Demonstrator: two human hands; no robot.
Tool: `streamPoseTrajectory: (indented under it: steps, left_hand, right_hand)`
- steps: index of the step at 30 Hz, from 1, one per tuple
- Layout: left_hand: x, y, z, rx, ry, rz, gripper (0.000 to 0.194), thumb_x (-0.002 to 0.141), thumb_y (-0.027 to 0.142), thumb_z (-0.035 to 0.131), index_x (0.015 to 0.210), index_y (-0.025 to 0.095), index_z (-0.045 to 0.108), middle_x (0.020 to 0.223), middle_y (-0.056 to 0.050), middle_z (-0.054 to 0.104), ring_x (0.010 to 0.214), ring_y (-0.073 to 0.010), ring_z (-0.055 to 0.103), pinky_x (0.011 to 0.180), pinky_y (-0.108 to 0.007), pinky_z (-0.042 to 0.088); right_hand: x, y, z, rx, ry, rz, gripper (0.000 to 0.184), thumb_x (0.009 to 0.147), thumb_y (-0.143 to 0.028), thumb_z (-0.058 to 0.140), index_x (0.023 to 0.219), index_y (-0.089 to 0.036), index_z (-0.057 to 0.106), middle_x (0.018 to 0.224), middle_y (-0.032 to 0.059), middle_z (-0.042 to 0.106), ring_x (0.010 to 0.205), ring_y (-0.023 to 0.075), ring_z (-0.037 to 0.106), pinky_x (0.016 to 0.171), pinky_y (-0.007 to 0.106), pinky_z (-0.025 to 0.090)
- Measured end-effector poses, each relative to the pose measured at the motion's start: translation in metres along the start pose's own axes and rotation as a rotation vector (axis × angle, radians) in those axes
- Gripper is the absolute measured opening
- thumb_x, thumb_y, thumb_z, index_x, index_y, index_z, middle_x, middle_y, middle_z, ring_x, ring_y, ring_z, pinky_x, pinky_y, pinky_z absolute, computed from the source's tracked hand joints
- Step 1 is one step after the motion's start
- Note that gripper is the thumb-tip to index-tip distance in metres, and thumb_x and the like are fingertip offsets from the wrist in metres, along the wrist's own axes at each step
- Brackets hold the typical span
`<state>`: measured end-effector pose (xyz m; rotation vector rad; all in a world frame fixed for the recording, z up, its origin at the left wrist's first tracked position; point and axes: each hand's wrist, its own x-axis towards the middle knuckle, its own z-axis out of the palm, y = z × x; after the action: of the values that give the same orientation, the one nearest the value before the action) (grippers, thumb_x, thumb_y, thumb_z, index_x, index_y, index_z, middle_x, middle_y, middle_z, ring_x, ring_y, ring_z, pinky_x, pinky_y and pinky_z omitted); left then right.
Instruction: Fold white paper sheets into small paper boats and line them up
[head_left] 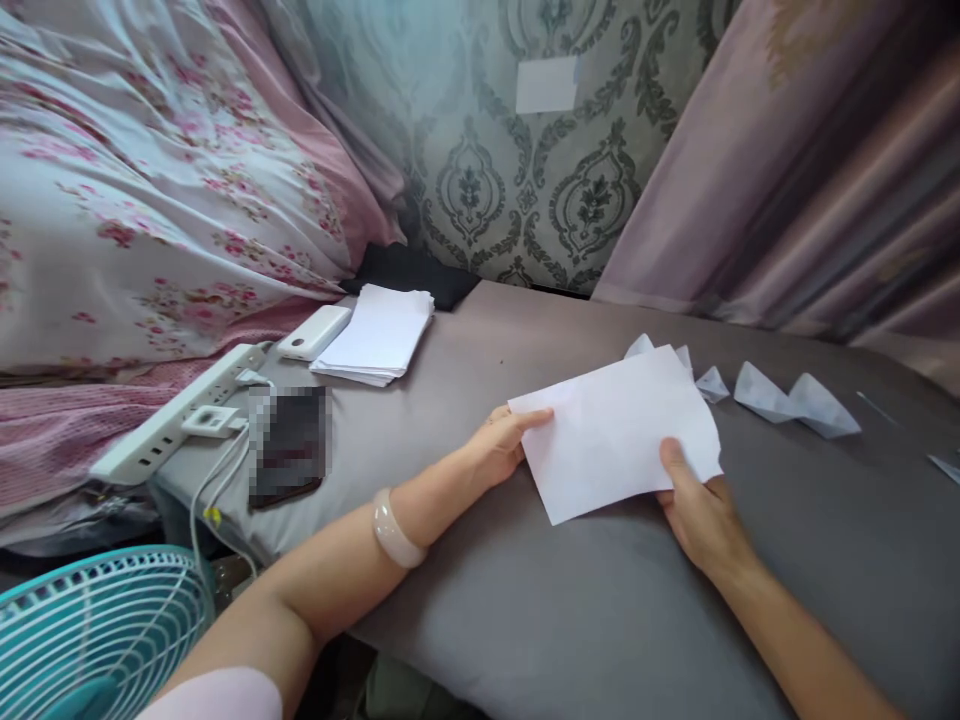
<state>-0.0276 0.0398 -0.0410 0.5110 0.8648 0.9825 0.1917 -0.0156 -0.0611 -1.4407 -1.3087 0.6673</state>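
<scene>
Turquoise plastic rings the fan (105, 635) at the near left corner, below the grey cloth-covered surface (465, 370). A pale bangle (397, 530) circles the left wrist. The left hand (504, 440) has its grip pinched on the left edge of a white sheet (615, 435), thumb on top; the right hand (699, 515) pinches its lower right part the same way, so the sheet is held above the surface between both hands. The sheet's right edge is uneven. Left of the left hand lies a dark, pixelated object (291, 445), apparently a phone, and past it a white power strip (184, 410) with cables plugged in. Folded white paper shapes (795, 405) rest to the right beyond the sheet, one partly hidden behind it. Farther back, a stack of white paper (379, 335) sits just beside a white rectangular device (315, 332), with black cloth (420, 275) behind. Floral fabric (172, 200) hangs at left and a pink curtain (720, 180) at right, flanking patterned grey wall covering (480, 170) that bears a small white rectangle (547, 85).
</scene>
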Motion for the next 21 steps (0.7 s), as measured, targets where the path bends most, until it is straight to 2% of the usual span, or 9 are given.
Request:
streamPoseTrajectory:
  steps: [3, 6, 10, 12, 14, 16, 18, 20, 21]
  left_hand:
    - [0.004, 0.005, -0.004, -0.010, 0.081, 0.023, 0.026, 0.061, 0.015, 0.078, 0.085, 0.013, 0.068, 0.087, -0.009, 0.072, 0.076, -0.0206, 0.067, 0.078, -0.035, 0.053]
    - [0.007, 0.010, -0.008, 0.008, 0.161, 0.063, 0.023, 0.063, 0.012, 0.073, 0.085, 0.014, 0.066, 0.080, -0.007, 0.070, 0.069, -0.0181, 0.064, 0.069, -0.031, 0.051]
    - [0.008, 0.019, -0.012, 0.146, 0.257, 0.091, 0.026, 0.063, 0.012, 0.069, 0.089, 0.014, 0.064, 0.073, -0.005, 0.064, 0.066, -0.0165, 0.061, 0.064, -0.029, 0.050]
    - [0.007, 0.026, -0.013, 0.162, 0.268, 0.077, 0.041, 0.063, 0.011, 0.067, 0.104, 0.012, 0.061, 0.073, -0.005, 0.062, 0.068, -0.0176, 0.061, 0.064, -0.031, 0.052]
    - [0.004, 0.037, -0.016, 0.202, 0.228, 0.091, 0.068, 0.064, 0.010, 0.065, 0.129, 0.014, 0.047, 0.072, -0.002, 0.060, 0.067, -0.0175, 0.061, 0.065, -0.034, 0.055]
    - [0.000, 0.048, -0.020, 0.330, 0.168, 0.067, 0.079, 0.067, 0.011, 0.063, 0.140, 0.019, 0.036, 0.067, 0.001, 0.059, 0.062, -0.0163, 0.060, 0.065, -0.034, 0.056]
    - [-0.003, 0.058, -0.024, 0.472, 0.057, -0.028, 0.064, 0.070, 0.013, 0.061, 0.132, 0.017, 0.049, 0.065, 0.000, 0.060, 0.058, -0.0161, 0.061, 0.062, -0.033, 0.055]
    - [-0.004, 0.063, -0.029, 0.565, -0.081, -0.124, 0.036, 0.070, 0.014, 0.060, 0.106, 0.014, 0.065, 0.068, -0.003, 0.063, 0.057, -0.0159, 0.063, 0.061, -0.031, 0.055]
    - [-0.004, 0.064, -0.031, 0.592, -0.141, -0.150, 0.024, 0.069, 0.014, 0.060, 0.092, 0.013, 0.068, 0.069, -0.004, 0.064, 0.058, -0.0156, 0.063, 0.061, -0.031, 0.055]
  right_hand:
    - [0.012, -0.007, 0.011, 0.199, 0.052, 0.171, 0.051, 0.081, -0.050, 0.064, 0.125, -0.027, 0.057, 0.111, 0.0102, 0.071, 0.097, 0.0311, 0.069, 0.071, 0.043, 0.063]
    - [0.029, -0.013, 0.022, 0.260, 0.089, 0.273, 0.047, 0.072, -0.047, 0.074, 0.111, -0.025, 0.063, 0.110, 0.0097, 0.072, 0.090, 0.0301, 0.071, 0.065, 0.042, 0.064]
    - [0.057, -0.003, 0.032, 0.165, -0.007, 0.246, 0.031, 0.068, -0.044, 0.076, 0.088, -0.023, 0.067, 0.082, 0.0082, 0.076, 0.070, 0.0279, 0.072, 0.053, 0.040, 0.061]
    - [0.069, 0.004, 0.035, 0.096, -0.065, 0.257, 0.025, 0.067, -0.042, 0.077, 0.079, -0.023, 0.068, 0.071, 0.0076, 0.074, 0.060, 0.0272, 0.069, 0.047, 0.039, 0.057]
    - [0.080, 0.009, 0.036, -0.019, -0.133, 0.295, 0.023, 0.064, -0.041, 0.078, 0.075, -0.023, 0.069, 0.064, 0.0079, 0.072, 0.051, 0.0265, 0.065, 0.038, 0.038, 0.050]
    - [0.089, 0.012, 0.036, -0.150, -0.206, 0.302, 0.023, 0.062, -0.041, 0.079, 0.073, -0.024, 0.070, 0.061, 0.0081, 0.070, 0.049, 0.0268, 0.063, 0.037, 0.038, 0.046]
    - [0.098, 0.015, 0.036, -0.200, -0.266, 0.224, 0.024, 0.063, -0.043, 0.077, 0.077, -0.024, 0.071, 0.064, 0.0083, 0.071, 0.053, 0.0277, 0.064, 0.042, 0.039, 0.048]
    - [0.106, 0.017, 0.036, -0.270, -0.282, 0.110, 0.029, 0.064, -0.046, 0.075, 0.083, -0.024, 0.071, 0.069, 0.0084, 0.072, 0.060, 0.0292, 0.065, 0.051, 0.042, 0.051]
    - [0.109, 0.016, 0.036, -0.347, -0.253, 0.050, 0.033, 0.064, -0.047, 0.075, 0.086, -0.023, 0.071, 0.071, 0.0089, 0.072, 0.065, 0.0308, 0.066, 0.056, 0.045, 0.052]
